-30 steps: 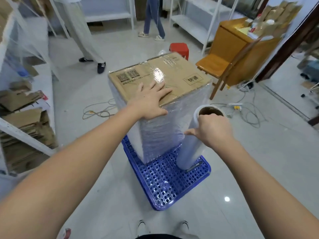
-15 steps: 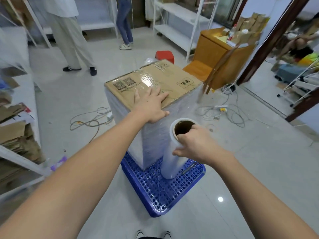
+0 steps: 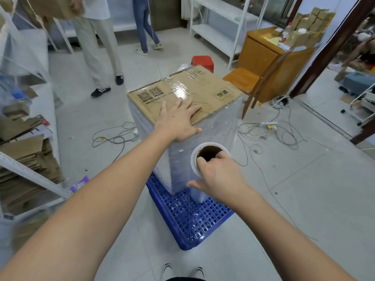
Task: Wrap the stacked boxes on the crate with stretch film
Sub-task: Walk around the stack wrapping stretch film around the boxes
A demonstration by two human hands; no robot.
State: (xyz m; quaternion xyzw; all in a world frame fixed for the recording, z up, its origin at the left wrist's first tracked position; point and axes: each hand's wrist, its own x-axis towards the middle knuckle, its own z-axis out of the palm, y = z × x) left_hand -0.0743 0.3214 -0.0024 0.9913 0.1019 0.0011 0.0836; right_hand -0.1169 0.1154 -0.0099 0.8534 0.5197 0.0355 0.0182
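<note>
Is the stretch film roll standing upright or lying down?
Upright: the stretch film roll shows its open core on top, held by the right hand.

Your blue crate (image 3: 194,224) sits mid-frame on the tiled floor (image 3: 304,199), wrapped boxes (image 3: 182,110) stacked on it, probably two; cables (image 3: 113,136) trail left.

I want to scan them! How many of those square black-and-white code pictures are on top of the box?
2. Both codes sit side by side near the far left corner of the box top: one further left, one just right of it. The left hand may hide more.
</note>
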